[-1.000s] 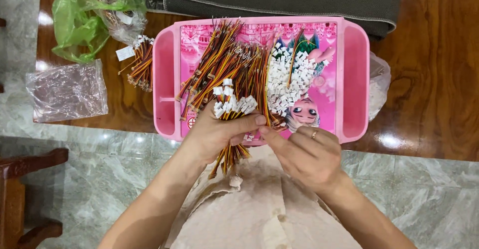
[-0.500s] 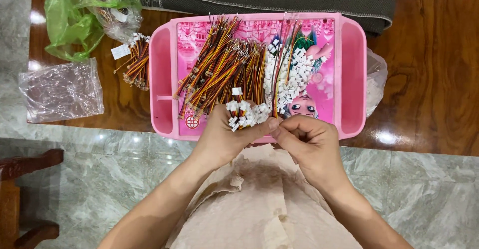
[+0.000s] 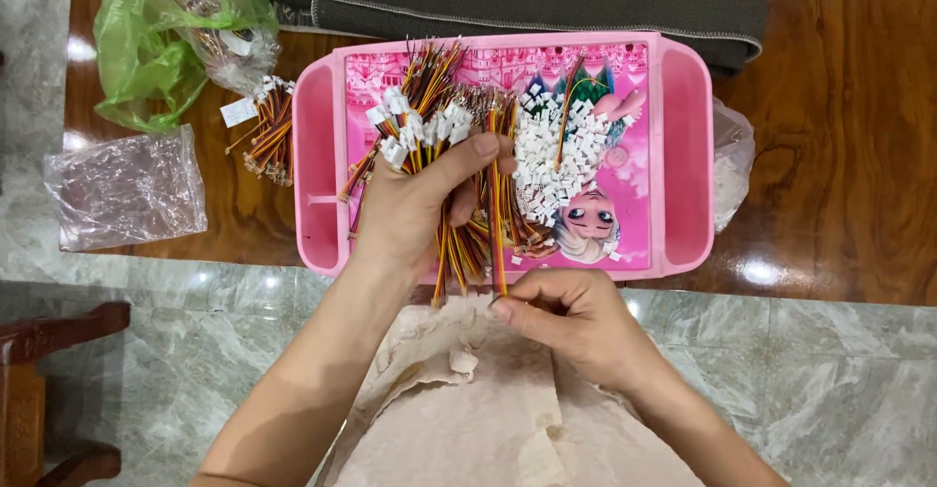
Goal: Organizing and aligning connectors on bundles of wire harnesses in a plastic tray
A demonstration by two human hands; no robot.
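Left hand has lifted the striped wire bundle higher.

A thick bundle of thin red, yellow and black wires with white connector plugs at the upper ends stands gripped in the left hand over the pink tray. One wire, apparently pinched by the right hand, hangs straight down.
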